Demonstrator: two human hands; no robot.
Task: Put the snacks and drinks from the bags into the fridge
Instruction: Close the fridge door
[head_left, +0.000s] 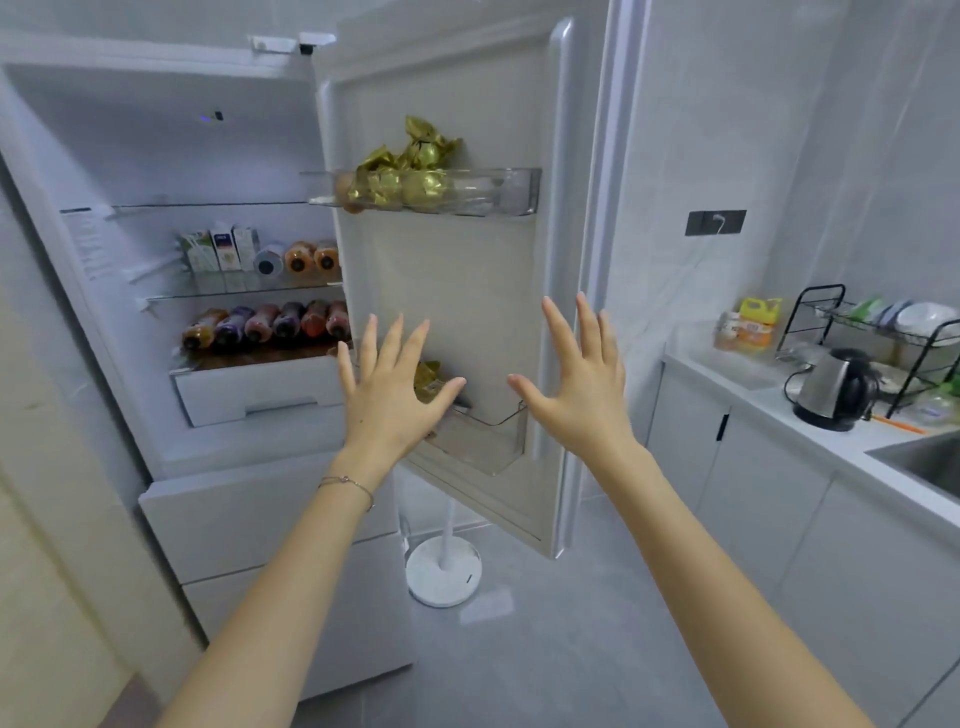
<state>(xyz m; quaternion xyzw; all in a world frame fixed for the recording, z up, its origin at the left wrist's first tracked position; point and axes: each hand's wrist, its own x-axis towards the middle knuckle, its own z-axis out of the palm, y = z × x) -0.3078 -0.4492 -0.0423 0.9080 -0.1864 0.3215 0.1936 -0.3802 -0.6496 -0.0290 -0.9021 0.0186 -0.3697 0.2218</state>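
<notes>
The white fridge (171, 156) stands open, its door (452, 291) swung out to the right. Gold-wrapped snacks (410, 166) fill the upper door bin (511, 189); more gold snacks (427, 379) sit in the lower door bin (493, 441). Inside, cartons (223, 249) and lying bottles (306, 257) rest on the middle shelf, and several drink bottles (270, 322) lie on the shelf below. My left hand (387, 384) and my right hand (582, 379) are raised in front of the door with fingers spread, holding nothing.
A counter (779, 415) runs along the right with a kettle (831, 389), a dish rack (883, 332), yellow bottles (750, 322) and a sink (930, 457). A white fan base (441, 571) stands on the floor under the door. Fridge drawers (249, 519) are shut below.
</notes>
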